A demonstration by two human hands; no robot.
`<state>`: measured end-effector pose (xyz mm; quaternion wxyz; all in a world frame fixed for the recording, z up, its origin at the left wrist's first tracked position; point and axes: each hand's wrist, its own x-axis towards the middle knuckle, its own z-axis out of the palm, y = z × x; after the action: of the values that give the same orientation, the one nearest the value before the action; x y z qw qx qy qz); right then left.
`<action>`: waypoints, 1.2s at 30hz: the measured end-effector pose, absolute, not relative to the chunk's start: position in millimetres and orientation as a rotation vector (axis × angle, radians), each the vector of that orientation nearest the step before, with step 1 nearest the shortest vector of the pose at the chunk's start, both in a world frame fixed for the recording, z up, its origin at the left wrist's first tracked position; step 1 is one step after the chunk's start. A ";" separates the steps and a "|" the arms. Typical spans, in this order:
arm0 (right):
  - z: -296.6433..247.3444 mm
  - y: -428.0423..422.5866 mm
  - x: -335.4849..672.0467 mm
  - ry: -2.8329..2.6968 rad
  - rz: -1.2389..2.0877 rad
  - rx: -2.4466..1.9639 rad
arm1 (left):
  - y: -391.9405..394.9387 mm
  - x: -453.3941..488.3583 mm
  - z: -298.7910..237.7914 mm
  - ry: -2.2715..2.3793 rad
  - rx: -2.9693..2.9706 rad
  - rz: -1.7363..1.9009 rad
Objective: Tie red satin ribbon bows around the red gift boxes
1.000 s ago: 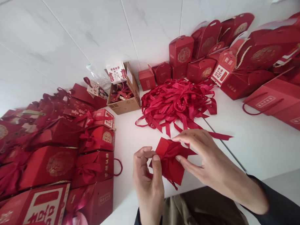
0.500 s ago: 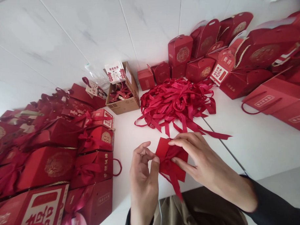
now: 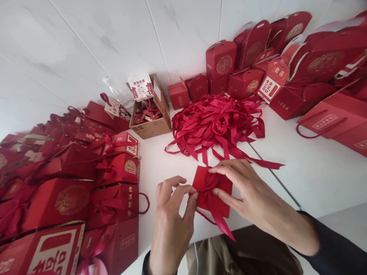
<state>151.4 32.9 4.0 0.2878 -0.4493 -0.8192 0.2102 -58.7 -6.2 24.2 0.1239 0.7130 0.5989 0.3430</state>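
Observation:
A small red gift box (image 3: 219, 204) sits on the white table in front of me, with a red ribbon (image 3: 212, 214) tied over its top in a bow. My left hand (image 3: 175, 212) pinches a part of the ribbon at the box's left edge between thumb and index finger. On the other side, my right hand (image 3: 242, 187) presses thumb and fingers onto the ribbon bow near the knot. One ribbon tail hangs down over the box's near side. A red twisted cord handle (image 3: 206, 217) shows below the box's left edge.
A heap of loose red ribbons (image 3: 216, 124) lies just behind my hands. Beside it stands an open cardboard box (image 3: 153, 128) with small red items. Red gift boxes with bows (image 3: 115, 202) crowd the left; more red boxes (image 3: 302, 97) stand at right, against the tiled wall.
My left thumb and index finger have closed on the ribbon at the box's left side. The hanging ribbon tail has swung to the right. My right hand stays on the bow.

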 end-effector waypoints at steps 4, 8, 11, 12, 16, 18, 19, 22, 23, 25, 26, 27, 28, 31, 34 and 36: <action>6.3 32.9 152.1 -2.193 0.575 -1.203 | -9.9 -58.8 25.4 1.682 1.912 1.181; 8.2 33.0 152.1 -2.166 0.583 -1.207 | -13.7 -55.2 22.4 1.676 1.678 1.317; 9.0 33.8 152.5 -2.139 0.602 -1.211 | -13.8 -53.8 19.2 1.702 1.716 1.189; 9.9 34.2 153.0 -2.128 0.616 -1.205 | -13.3 -53.8 18.6 1.712 1.742 1.154; 18.3 34.9 156.2 -2.058 0.710 -1.186 | -11.5 -53.8 17.6 1.669 1.821 1.139; 23.6 35.3 157.9 -2.034 0.755 -1.201 | -10.7 -52.5 16.9 1.630 1.812 1.176; 25.7 35.7 158.6 -2.030 0.767 -1.209 | -10.2 -51.5 16.3 1.612 1.804 1.185; 28.0 37.9 160.2 -2.030 0.778 -1.197 | -7.5 -48.1 13.3 1.566 1.788 1.189; 27.3 39.0 160.6 -2.036 0.773 -1.178 | -6.4 -47.1 12.1 1.554 1.777 1.194; 24.8 41.4 161.1 -2.074 0.742 -1.139 | -4.8 -45.9 10.2 1.536 1.736 1.211; 23.4 42.8 161.3 -2.101 0.717 -1.122 | -4.4 -45.6 9.6 1.532 1.712 1.216; 22.0 44.3 161.5 -2.125 0.694 -1.110 | -4.4 -45.5 9.3 1.531 1.692 1.216; 20.8 45.6 161.6 -2.140 0.681 -1.106 | -4.7 -45.5 9.3 1.532 1.678 1.212; 19.5 48.6 162.2 -2.116 0.700 -1.107 | -6.9 -45.6 10.2 1.558 1.639 1.203; 20.4 49.0 163.2 -2.068 0.732 -1.129 | -8.7 -45.1 10.1 1.589 1.539 1.246; 20.8 48.2 164.0 -2.049 0.745 -1.150 | -8.8 -44.6 8.8 1.604 1.439 1.285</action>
<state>164.0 48.2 20.8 0.3319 -0.4401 -0.7842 0.2850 -44.6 -8.8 8.8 0.3111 0.5452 0.6075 0.4868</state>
